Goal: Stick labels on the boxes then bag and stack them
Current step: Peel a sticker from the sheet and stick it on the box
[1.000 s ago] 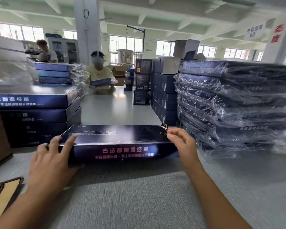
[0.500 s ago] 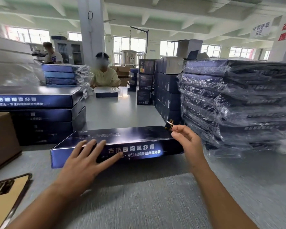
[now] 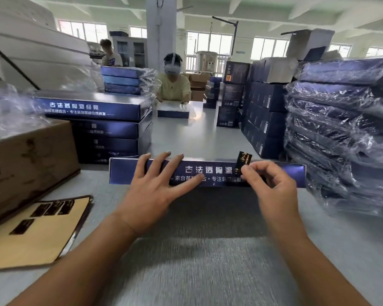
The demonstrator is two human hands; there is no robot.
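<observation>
A flat dark-blue box (image 3: 210, 171) with white lettering lies across the grey table in front of me, its long side facing me. My left hand (image 3: 155, 186) lies spread over the box's left half, fingers straight and pressing on it. My right hand (image 3: 272, 184) pinches a small black-and-gold label (image 3: 243, 160) against the box's front side, right of the lettering's middle. A tan backing sheet (image 3: 40, 235) with several dark labels on it lies at the lower left.
A tall stack of bagged blue boxes (image 3: 345, 129) stands at the right, an unbagged stack (image 3: 106, 127) at the left behind a brown carton (image 3: 27, 160). More dark boxes (image 3: 263, 111) line the back right. A person in a headset (image 3: 174, 85) works at the table's far end.
The box has tipped so its lettered side faces me. My left hand slid from the box's left end toward its middle. My right hand carried the label from the right corner onto the front side.
</observation>
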